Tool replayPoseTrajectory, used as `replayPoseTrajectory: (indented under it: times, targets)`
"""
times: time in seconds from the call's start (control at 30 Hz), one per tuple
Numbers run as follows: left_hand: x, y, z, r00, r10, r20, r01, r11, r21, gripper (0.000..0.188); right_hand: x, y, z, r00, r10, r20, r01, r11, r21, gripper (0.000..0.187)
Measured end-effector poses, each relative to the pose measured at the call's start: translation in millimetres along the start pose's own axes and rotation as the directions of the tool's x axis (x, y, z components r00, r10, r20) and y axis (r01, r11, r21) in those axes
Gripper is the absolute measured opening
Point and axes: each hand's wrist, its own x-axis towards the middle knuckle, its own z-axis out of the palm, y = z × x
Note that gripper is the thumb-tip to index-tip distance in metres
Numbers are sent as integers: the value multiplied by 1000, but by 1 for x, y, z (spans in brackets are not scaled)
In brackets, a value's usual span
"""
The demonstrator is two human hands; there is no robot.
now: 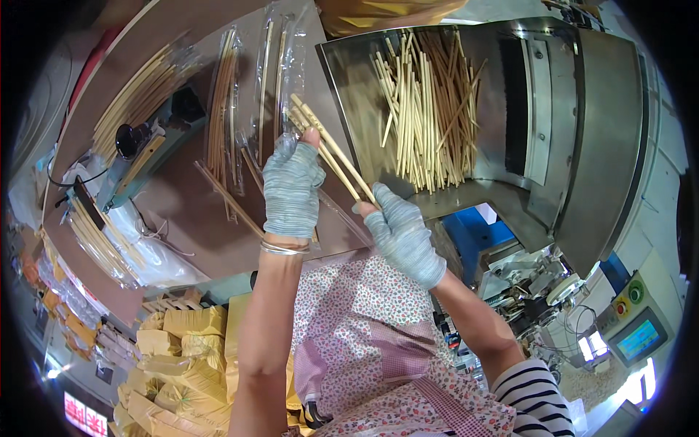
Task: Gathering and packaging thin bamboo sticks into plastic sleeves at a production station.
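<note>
A small group of pale wooden chopsticks (335,151) slants between my two gloved hands, above the brown table (335,222). My left hand (293,186) is closed round their far upper end, with the thumb lying along them. Closer to me, my right hand (403,234) pinches the lower end in its fingertips. Both hands wear grey-blue gloves with bare fingertips. Just beyond my left hand lie clear plastic sleeves (291,54) with chopsticks in them. A few brown chopsticks (229,198) lie on the table beside my left wrist.
Right of my hands, a metal tray (357,95) holds many loose pale chopsticks (419,116) and brown ones. Bagged bundles (138,91) and a green-grey tool with a black knob (127,141) are at left. Yellow packages (193,320) sit below; a machine with a control screen (638,336) stands lower right.
</note>
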Motion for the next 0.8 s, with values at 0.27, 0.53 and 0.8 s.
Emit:
replayPoseTrajectory:
  times: [0.27,0.53,0.8]
  targets:
    - [-30,24,-11,904,338,-263,-217,891,400,9,4,15,0,950,266,162,-308,883,353,22]
    - [-104,59,-123,715,480,-508,-368,876,310,24,3,28,93,969,246,-14,-238,951,195,26]
    - [-123,-1,-138,833,116,-541,-46,989,142,21,29,28,139,951,222,-215,-265,945,-194,23]
